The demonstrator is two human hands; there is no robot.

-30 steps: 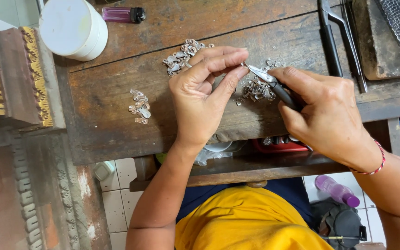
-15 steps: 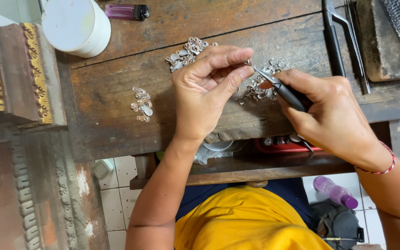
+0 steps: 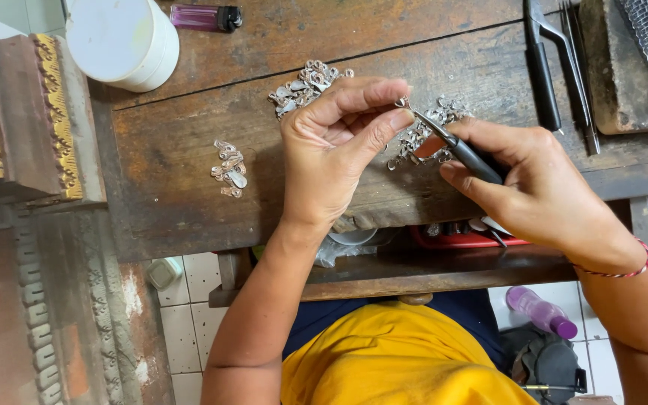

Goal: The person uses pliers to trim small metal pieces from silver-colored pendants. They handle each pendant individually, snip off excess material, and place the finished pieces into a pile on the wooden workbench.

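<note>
A tiny silver piece (image 3: 401, 102) is pinched between thumb and forefinger of the left hand (image 3: 331, 150) above the wooden bench (image 3: 189, 135), steadied so that the pliers (image 3: 451, 142), gripped by the right hand (image 3: 534, 184), can be applied to it.

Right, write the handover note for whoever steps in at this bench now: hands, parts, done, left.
Left hand: pinches a tiny silver metal piece at its fingertips.
Right hand: holds dark-handled pliers, tips on that piece.
Parts: three heaps of small silver pieces on the worn wooden bench: upper, under the pliers, small left one.
Done: cannot tell which heaps are finished.
Left: the piece in hand, likely more.
</note>
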